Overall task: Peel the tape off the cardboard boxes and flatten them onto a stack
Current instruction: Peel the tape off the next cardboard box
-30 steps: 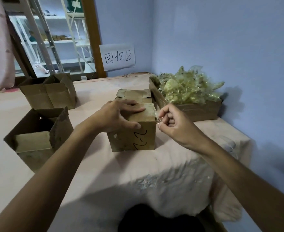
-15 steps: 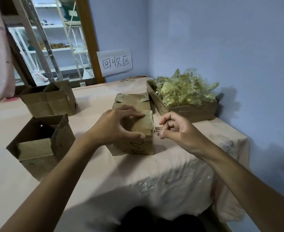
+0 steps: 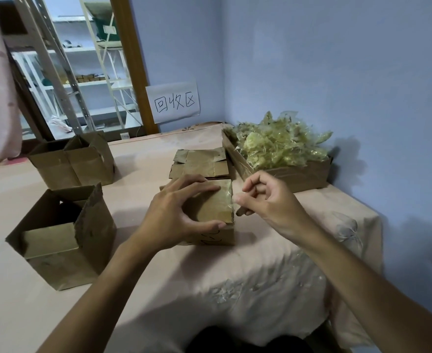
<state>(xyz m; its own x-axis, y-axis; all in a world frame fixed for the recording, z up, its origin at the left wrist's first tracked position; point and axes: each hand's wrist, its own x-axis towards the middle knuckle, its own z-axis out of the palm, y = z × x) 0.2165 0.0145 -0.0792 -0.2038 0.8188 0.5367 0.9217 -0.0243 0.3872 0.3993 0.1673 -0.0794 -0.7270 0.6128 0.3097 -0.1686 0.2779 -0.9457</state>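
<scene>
The pale pink cloth-covered bench [image 3: 209,271] carries everything. The left grip [image 3: 181,212] clasps a small brown cardboard box [image 3: 216,212]: its fingers spread over the top and its thumb presses the near face, just above some black scribbles. The box stands on the bench between the two grips. The right grip [image 3: 268,202], just right of the box, is clenched small, thumb and forefinger pinching the clear glossy tape [image 3: 227,193] at the box's upper right edge while the other fingers curl in.

Left of the left grip and a little nearer stands an open brown cardboard box with a ragged flap [image 3: 64,240]. Just beyond the held box lies a stack of flattened brown cardboard [image 3: 199,163]. Beyond the right grip a low brown cardboard tray [image 3: 301,175] holds a heap of crumpled yellowish tape [image 3: 281,146]. Far left of the left grip sits another open brown box [image 3: 74,161]. On the blue wall behind hangs a white paper sign with handwritten characters [image 3: 175,101].
</scene>
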